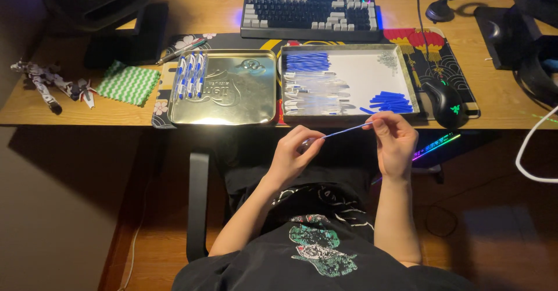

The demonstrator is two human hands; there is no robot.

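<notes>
Nearest: person seated in a black printed t-shirt point(317, 250), both hands raised in front of the bench point(75, 108) edge.

Left hand point(293, 154): fingers pinched on a clear pen barrel point(308, 142), gripping its left end. Right hand point(395, 143): fingers pinched on the right end of a thin blue ink refill point(347, 130). The refill runs almost level between the hands, slightly higher on the right, its left end at the barrel. Cannot tell how far it sits inside.

Just beyond the hands, on the near bench edge: two trays side by side, touching or nearly so.
- Left: gold metal tin lid point(224, 87), embossed, with a row of finished blue-and-white pens point(190, 74) in its far-left corner.
- Right: white-lined tray point(401, 73) holding blue refills point(307, 61) at far left, clear barrels point(311, 93) stacked below them, blue pen caps point(390, 102) piled at near right.

Right of the trays: black mouse point(446, 103) on a patterned desk mat point(430, 50). Left: green-and-white zigzag cloth point(128, 83), then a small robot model figure point(46, 81) near the left bench edge.

Far: keyboard point(311, 15) with grey and dark keys behind the trays, dark speaker point(93, 0) far left, monitor stand point(517, 35) far right. White cable point(532, 151) hangs off the right side.
</notes>
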